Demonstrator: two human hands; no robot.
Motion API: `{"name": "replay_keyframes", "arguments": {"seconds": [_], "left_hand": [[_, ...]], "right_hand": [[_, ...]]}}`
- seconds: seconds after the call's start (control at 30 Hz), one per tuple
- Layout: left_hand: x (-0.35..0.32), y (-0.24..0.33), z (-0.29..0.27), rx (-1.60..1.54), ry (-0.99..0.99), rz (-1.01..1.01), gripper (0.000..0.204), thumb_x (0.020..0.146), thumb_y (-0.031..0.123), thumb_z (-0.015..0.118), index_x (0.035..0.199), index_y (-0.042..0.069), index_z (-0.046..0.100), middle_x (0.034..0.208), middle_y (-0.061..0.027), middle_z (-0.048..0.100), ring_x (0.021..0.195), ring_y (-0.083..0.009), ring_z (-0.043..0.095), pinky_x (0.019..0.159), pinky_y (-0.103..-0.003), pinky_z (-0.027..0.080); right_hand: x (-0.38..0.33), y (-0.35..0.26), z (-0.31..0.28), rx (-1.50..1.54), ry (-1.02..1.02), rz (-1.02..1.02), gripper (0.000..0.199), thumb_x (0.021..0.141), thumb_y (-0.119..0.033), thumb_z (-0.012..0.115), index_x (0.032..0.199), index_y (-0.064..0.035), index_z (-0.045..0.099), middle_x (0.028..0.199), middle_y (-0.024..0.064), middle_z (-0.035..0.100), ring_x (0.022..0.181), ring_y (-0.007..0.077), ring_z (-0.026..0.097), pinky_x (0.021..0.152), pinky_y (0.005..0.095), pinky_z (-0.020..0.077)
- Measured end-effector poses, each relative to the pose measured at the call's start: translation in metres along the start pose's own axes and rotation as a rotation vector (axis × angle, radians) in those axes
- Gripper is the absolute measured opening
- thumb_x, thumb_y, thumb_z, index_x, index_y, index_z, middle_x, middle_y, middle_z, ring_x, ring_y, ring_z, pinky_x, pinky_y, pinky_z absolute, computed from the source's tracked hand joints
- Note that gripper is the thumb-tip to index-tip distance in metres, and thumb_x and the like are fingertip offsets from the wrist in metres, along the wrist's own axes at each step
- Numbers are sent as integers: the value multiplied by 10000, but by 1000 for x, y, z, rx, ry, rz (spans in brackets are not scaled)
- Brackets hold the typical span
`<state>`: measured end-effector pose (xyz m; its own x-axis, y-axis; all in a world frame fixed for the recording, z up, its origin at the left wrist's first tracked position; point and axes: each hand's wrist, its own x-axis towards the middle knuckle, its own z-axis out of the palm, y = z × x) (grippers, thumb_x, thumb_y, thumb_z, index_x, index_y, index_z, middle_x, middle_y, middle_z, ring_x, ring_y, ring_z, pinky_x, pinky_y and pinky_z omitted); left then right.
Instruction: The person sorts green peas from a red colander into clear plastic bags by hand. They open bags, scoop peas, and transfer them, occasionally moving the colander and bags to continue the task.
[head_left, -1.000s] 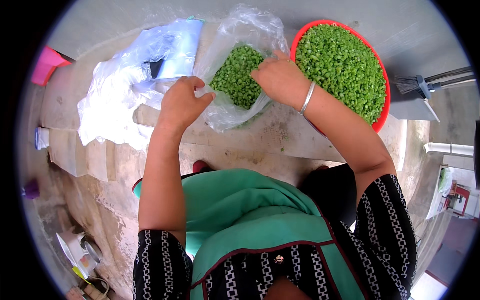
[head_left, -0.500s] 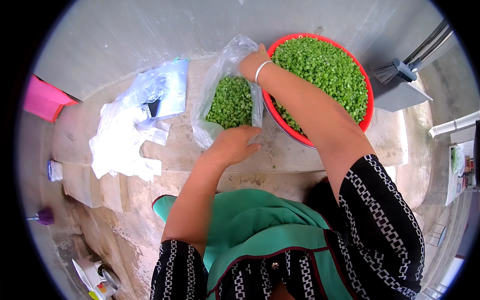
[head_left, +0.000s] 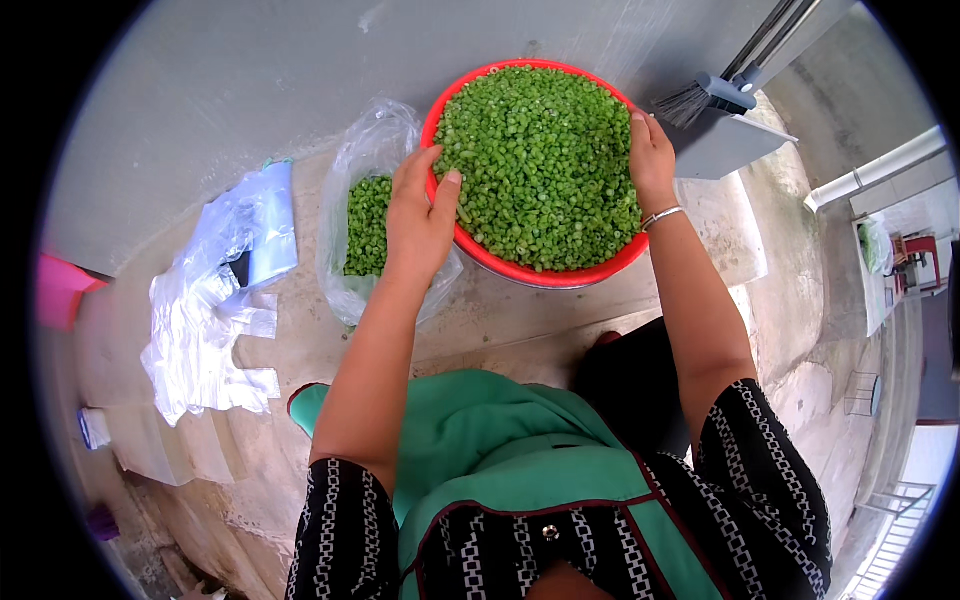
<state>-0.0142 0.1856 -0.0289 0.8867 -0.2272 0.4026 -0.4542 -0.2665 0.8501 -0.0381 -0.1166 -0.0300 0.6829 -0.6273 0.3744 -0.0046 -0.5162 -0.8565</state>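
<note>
A round basin with a red rim (head_left: 545, 278) is heaped with chopped green beans (head_left: 540, 170). My left hand (head_left: 420, 215) grips the basin's left edge, the thumb over the beans. On the opposite edge, my right hand (head_left: 653, 165), with a silver bangle at its wrist, holds the rim. Just left of the basin lies a clear plastic bag (head_left: 340, 225) with more chopped green pieces inside. My left hand and forearm cover part of that bag.
Farther left, blue plastic bags (head_left: 270, 225) and white plastic bags (head_left: 190, 330) lie on the concrete ledge (head_left: 520, 315). A grey brush (head_left: 705, 97) and dustpan (head_left: 730, 145) stand at the right against the grey wall (head_left: 300, 60). A pink object (head_left: 62, 290) is at the far left.
Both hands have left the plastic bag and taken hold of the basin's two sides. The view has shifted, so the basin now appears nearer the middle.
</note>
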Motion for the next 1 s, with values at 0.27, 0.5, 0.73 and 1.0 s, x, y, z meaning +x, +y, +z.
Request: {"name": "replay_keyframes", "arguments": {"seconds": [0.27,0.5,0.73,1.0], "left_hand": [[54,-30,106,439,197,-133,574,834,439,550,1237,34,502,1280,-206,447,1189,-369,405,991,-456,338],[70,-3,140,265,244,-273,493,809,473,582,1148,116,606,1249,-200,471,1129,-340,475,973,-401,366],[77,22,165,-57,287,-377,579,775,366,688,1179,-30,562,1252,-176,475,1144,-278,479,955,-349,379],[81,25,169,-458,355,-402,532,739,251,730,1137,-61,566,1153,-153,536,1049,-224,519,901,-316,406]], "right_hand": [[-20,32,4,-227,168,33,481,899,-362,460,1191,12,535,1187,236,529,1141,368,465,986,408,351],[0,24,39,327,99,330,448,876,-376,499,1149,-29,572,1106,223,575,1032,334,546,906,372,409],[-12,-20,67,758,90,529,488,836,-335,615,1169,16,561,1044,102,608,935,170,533,846,278,410],[-16,-42,68,1053,163,586,390,804,-242,672,1064,38,594,1008,51,601,916,132,505,832,265,395]]}}
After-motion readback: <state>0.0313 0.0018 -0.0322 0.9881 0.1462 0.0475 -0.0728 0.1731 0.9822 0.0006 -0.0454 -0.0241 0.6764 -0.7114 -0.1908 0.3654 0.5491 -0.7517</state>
